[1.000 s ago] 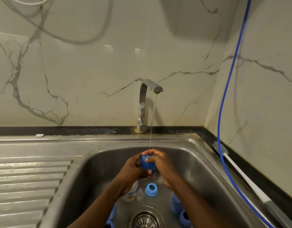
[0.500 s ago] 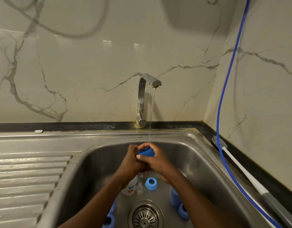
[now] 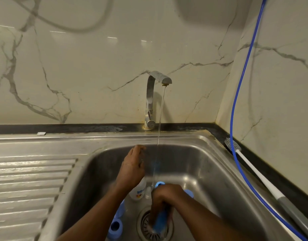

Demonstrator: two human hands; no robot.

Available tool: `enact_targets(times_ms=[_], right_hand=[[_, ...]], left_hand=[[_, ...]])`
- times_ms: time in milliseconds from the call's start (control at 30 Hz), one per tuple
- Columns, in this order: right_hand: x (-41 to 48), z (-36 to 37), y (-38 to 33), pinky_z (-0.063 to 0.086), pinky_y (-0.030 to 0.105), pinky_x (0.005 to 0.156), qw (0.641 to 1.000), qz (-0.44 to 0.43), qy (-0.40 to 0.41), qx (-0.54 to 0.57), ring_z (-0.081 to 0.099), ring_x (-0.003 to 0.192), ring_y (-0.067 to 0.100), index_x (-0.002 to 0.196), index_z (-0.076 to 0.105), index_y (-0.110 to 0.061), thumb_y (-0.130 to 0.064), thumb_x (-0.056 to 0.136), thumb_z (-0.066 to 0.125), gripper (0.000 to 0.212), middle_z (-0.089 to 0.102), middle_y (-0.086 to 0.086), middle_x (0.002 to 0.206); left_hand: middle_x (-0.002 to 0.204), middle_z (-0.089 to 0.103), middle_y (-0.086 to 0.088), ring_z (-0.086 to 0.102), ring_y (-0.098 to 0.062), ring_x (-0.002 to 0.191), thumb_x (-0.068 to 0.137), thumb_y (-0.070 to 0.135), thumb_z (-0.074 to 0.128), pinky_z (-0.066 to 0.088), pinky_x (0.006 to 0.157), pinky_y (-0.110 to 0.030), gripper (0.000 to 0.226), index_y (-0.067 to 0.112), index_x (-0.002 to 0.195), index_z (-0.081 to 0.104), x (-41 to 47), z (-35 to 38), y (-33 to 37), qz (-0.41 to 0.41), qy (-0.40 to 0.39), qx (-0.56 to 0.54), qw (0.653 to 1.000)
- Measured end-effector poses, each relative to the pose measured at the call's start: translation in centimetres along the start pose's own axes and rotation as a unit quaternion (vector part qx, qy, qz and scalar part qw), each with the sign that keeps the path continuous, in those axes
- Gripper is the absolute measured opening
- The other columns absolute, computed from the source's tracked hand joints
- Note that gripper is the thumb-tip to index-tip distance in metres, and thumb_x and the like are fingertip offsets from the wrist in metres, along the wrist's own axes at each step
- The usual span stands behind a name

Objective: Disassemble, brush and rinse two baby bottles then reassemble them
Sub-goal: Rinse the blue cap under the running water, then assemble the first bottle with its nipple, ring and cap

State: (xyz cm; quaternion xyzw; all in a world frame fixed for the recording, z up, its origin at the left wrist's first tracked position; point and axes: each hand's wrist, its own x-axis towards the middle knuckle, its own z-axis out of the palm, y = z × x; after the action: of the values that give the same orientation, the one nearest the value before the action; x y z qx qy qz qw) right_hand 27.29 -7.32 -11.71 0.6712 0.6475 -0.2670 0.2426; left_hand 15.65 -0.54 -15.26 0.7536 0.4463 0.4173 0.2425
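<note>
- Blue cap (image 3: 115,226): nearest, on the sink floor left of the drain (image 3: 144,227).
- Right hand (image 3: 164,199): fingers curled round a blue part (image 3: 160,221), low over the drain. It is blurred, so which piece it is cannot be told. Probably light, stiff plastic, slick when wet; best gripped round its side wall.
- Bottle (image 3: 137,191): clear, printed, lying on the sink floor beside the left wrist. Likely light and slippery; take it by the body.
- Teat (image 3: 148,194): clear, just beside the bottle. Probably soft; pinch it gently.
- Blue ring (image 3: 159,183): just beyond the right hand.
- Left hand (image 3: 132,168): raised, fingers straight, holding nothing, just left of the water.
- Sink (image 3: 201,162): steel, with loose parts crowding the floor round the drain.
- Tap (image 3: 151,100): running a thin stream.
- Brush (image 3: 254,171): on the desk at right. A blue hose (image 3: 236,110) crosses its head and may snag a reach.
</note>
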Motion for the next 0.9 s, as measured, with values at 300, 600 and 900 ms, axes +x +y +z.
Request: enact_targets(times_ms=[300, 600, 900], right_hand=[[2.3, -1.4, 4.1, 0.052, 0.034, 0.090, 0.954, 0.067, 0.273, 0.108, 0.063, 0.111, 0.028, 0.118, 0.064, -0.006, -0.019, 0.083, 0.073, 0.039, 0.062, 0.015, 0.125], [5.2, 1.7, 5.8, 0.046, 0.034, 0.093, 0.923, 0.086, 0.364, 0.094, 0.056, 0.118, 0.026, 0.126, 0.052, -0.015, -0.019, 0.097, 0.049, 0.030, 0.059, 0.009, 0.126], [4.8, 1.3, 6.2, 0.045, 0.036, 0.097, 0.922, 0.099, 0.350, 0.129, 0.054, 0.121, 0.027, 0.133, 0.050, -0.020, -0.018, 0.095, 0.050, 0.038, 0.055, 0.008, 0.132]], left_hand=[[0.123, 0.058, 0.005, 0.055, -0.002, 0.103, 0.092, 0.002, 0.057, 0.044, 0.085, -0.013, 0.041, 0.024, 0.126, 0.051, 0.0, 0.2, -0.2, 0.012, 0.036, 0.006, 0.999], [0.124, 0.059, 0.003, 0.054, -0.003, 0.107, 0.093, 0.004, 0.059, 0.049, 0.092, -0.023, 0.040, 0.021, 0.128, 0.051, 0.0, 0.1, 0.0, 0.011, 0.065, 0.010, 0.998], [0.120, 0.057, 0.013, 0.057, -0.001, 0.106, 0.093, 0.007, 0.059, 0.052, 0.091, -0.025, 0.042, 0.031, 0.126, 0.049, -0.4, 0.1, -0.1, 0.011, 0.055, 0.006, 0.998]])
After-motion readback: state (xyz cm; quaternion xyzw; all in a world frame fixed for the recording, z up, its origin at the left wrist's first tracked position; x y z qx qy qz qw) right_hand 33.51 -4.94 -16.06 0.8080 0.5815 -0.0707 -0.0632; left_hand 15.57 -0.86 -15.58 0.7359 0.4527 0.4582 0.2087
